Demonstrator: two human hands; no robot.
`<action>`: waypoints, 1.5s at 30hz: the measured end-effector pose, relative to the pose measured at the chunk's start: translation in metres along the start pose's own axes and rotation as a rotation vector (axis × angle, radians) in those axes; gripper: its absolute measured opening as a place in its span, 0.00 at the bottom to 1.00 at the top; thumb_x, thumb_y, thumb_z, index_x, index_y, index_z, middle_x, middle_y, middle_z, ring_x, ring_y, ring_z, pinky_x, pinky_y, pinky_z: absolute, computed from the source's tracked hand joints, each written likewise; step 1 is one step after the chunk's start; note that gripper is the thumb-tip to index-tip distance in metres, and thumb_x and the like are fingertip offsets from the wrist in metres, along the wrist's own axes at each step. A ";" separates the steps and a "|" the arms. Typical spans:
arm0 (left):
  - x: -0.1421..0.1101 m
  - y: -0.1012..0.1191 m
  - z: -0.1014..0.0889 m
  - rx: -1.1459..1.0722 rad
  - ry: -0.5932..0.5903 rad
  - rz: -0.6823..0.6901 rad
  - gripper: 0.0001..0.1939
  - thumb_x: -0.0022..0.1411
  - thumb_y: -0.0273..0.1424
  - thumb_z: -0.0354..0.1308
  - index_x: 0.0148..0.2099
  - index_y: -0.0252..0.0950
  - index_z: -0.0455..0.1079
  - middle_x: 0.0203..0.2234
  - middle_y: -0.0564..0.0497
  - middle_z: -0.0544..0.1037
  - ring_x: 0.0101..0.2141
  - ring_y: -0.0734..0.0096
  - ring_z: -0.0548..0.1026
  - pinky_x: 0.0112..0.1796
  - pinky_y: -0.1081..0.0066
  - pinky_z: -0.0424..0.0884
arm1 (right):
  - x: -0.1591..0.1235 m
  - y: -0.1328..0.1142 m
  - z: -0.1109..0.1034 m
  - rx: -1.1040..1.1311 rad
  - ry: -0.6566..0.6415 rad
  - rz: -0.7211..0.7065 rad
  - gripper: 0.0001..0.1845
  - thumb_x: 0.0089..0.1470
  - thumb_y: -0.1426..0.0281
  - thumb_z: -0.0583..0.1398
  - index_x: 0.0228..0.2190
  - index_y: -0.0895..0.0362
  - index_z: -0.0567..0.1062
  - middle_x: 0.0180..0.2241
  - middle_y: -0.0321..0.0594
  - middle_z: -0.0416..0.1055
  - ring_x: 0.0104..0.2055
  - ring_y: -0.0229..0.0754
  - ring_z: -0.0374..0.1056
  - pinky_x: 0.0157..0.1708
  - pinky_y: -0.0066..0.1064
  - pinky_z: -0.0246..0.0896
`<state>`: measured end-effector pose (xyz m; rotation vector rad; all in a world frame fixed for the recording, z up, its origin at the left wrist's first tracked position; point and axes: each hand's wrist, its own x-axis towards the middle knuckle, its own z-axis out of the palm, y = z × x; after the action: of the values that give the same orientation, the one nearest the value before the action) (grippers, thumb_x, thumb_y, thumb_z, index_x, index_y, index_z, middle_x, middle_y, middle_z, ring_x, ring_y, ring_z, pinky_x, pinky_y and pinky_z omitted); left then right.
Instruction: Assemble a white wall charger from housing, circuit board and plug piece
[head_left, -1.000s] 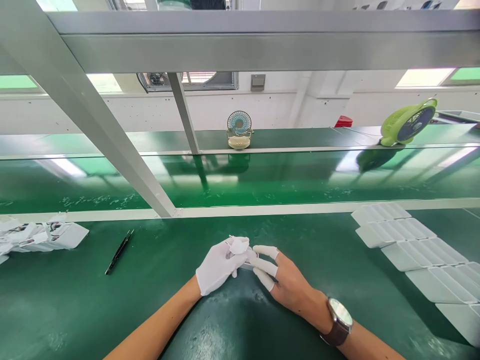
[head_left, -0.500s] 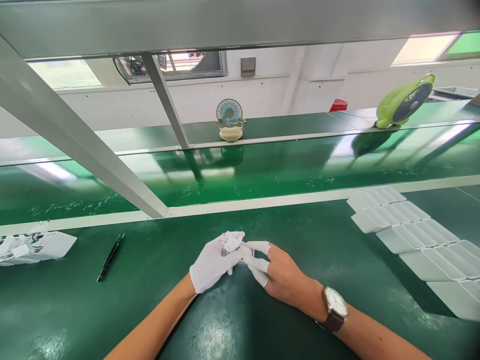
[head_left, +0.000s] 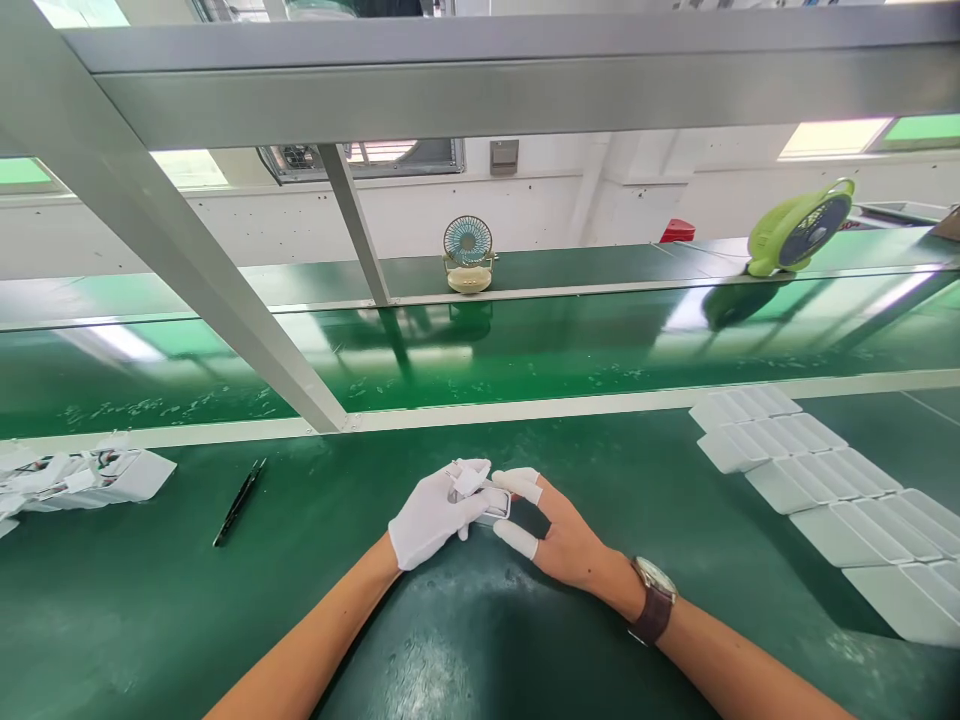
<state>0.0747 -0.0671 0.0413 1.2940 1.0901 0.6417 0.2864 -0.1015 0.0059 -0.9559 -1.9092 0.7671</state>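
My left hand (head_left: 433,515) wears a white glove and is closed around a small white part (head_left: 480,500) held just above the green bench top (head_left: 315,560). My right hand (head_left: 561,540), bare with white finger cots and a wristwatch (head_left: 654,598), pinches the same small part from the right side. Both hands meet at the centre of the bench, fingertips touching the part. What the part is cannot be made out.
Black tweezers (head_left: 238,502) lie to the left. A heap of white parts (head_left: 71,475) sits at the far left. Overlapping white trays (head_left: 817,490) lie at the right. A green conveyor belt (head_left: 525,350), small fan (head_left: 467,255), lime fan (head_left: 799,225) and slanted metal beam (head_left: 225,290) stand beyond.
Both hands stay together on the small part; the right hand has turned slightly and its fingers curl tighter. The view has tilted up and down a little.
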 end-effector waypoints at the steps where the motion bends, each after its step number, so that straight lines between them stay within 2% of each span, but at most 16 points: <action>1: 0.000 -0.002 -0.001 0.005 0.002 0.002 0.29 0.62 0.40 0.66 0.61 0.35 0.67 0.41 0.48 0.80 0.26 0.77 0.69 0.25 0.73 0.67 | 0.001 0.000 0.001 0.023 -0.002 -0.006 0.26 0.62 0.70 0.62 0.61 0.48 0.67 0.52 0.44 0.69 0.54 0.45 0.69 0.57 0.42 0.69; 5: 0.001 -0.006 -0.003 -0.013 -0.004 0.024 0.27 0.62 0.39 0.66 0.60 0.36 0.68 0.38 0.50 0.79 0.26 0.77 0.70 0.25 0.73 0.67 | 0.005 -0.002 0.003 0.054 -0.003 -0.027 0.22 0.64 0.72 0.61 0.57 0.47 0.71 0.51 0.43 0.70 0.54 0.43 0.69 0.56 0.40 0.70; 9: -0.001 -0.004 -0.001 -0.081 -0.038 0.051 0.28 0.60 0.39 0.67 0.59 0.36 0.67 0.39 0.49 0.80 0.30 0.73 0.73 0.24 0.74 0.66 | 0.006 -0.003 0.003 0.023 -0.014 -0.062 0.21 0.65 0.72 0.59 0.57 0.46 0.71 0.51 0.42 0.70 0.53 0.43 0.70 0.55 0.39 0.70; 14: -0.001 -0.003 0.001 -0.109 -0.023 0.016 0.28 0.60 0.40 0.67 0.59 0.35 0.67 0.40 0.46 0.81 0.35 0.68 0.77 0.23 0.75 0.64 | 0.000 -0.003 0.004 -0.145 -0.039 -0.080 0.29 0.66 0.72 0.58 0.65 0.45 0.63 0.55 0.45 0.68 0.56 0.45 0.69 0.56 0.40 0.70; 20: -0.001 0.000 0.000 -0.100 -0.027 0.012 0.27 0.61 0.39 0.66 0.59 0.35 0.68 0.45 0.46 0.81 0.28 0.77 0.72 0.24 0.75 0.65 | -0.005 0.001 0.005 -0.365 -0.018 -0.206 0.26 0.65 0.74 0.58 0.62 0.42 0.68 0.57 0.47 0.68 0.49 0.45 0.73 0.48 0.41 0.76; 23: -0.001 0.002 0.000 -0.103 -0.025 -0.008 0.26 0.61 0.39 0.67 0.58 0.35 0.69 0.44 0.46 0.81 0.27 0.78 0.71 0.23 0.75 0.64 | -0.006 0.003 0.004 -0.385 0.008 -0.251 0.26 0.64 0.75 0.59 0.61 0.45 0.69 0.57 0.48 0.69 0.52 0.47 0.73 0.48 0.40 0.76; 29: 0.003 -0.002 0.000 -0.084 -0.013 -0.054 0.29 0.60 0.39 0.67 0.60 0.37 0.68 0.43 0.47 0.81 0.31 0.73 0.73 0.22 0.76 0.66 | -0.005 0.001 0.003 -0.334 0.002 -0.229 0.25 0.64 0.76 0.59 0.59 0.46 0.71 0.57 0.46 0.70 0.52 0.45 0.73 0.48 0.38 0.75; 36: 0.005 -0.003 -0.001 -0.121 -0.031 -0.050 0.31 0.58 0.39 0.68 0.61 0.35 0.67 0.43 0.46 0.80 0.30 0.74 0.72 0.22 0.75 0.65 | -0.002 0.002 0.003 -0.324 0.021 -0.250 0.25 0.63 0.76 0.60 0.59 0.46 0.71 0.56 0.46 0.71 0.54 0.45 0.72 0.49 0.39 0.75; 41: 0.002 -0.004 -0.006 -0.099 -0.049 -0.008 0.31 0.58 0.42 0.69 0.60 0.36 0.69 0.43 0.46 0.79 0.27 0.77 0.70 0.28 0.72 0.67 | -0.005 0.005 0.007 -0.336 0.045 -0.238 0.22 0.63 0.75 0.60 0.56 0.47 0.73 0.56 0.46 0.72 0.49 0.45 0.75 0.46 0.38 0.76; 45: 0.001 -0.008 -0.011 -0.108 -0.130 0.040 0.30 0.58 0.40 0.70 0.60 0.38 0.71 0.44 0.46 0.79 0.33 0.72 0.72 0.31 0.71 0.67 | -0.008 0.003 0.006 -0.386 -0.001 -0.196 0.23 0.64 0.72 0.60 0.58 0.45 0.72 0.58 0.45 0.71 0.52 0.47 0.74 0.49 0.42 0.76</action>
<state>0.0633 -0.0635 0.0344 1.2489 0.9139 0.6293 0.2849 -0.1073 -0.0024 -0.9742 -2.1587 0.2881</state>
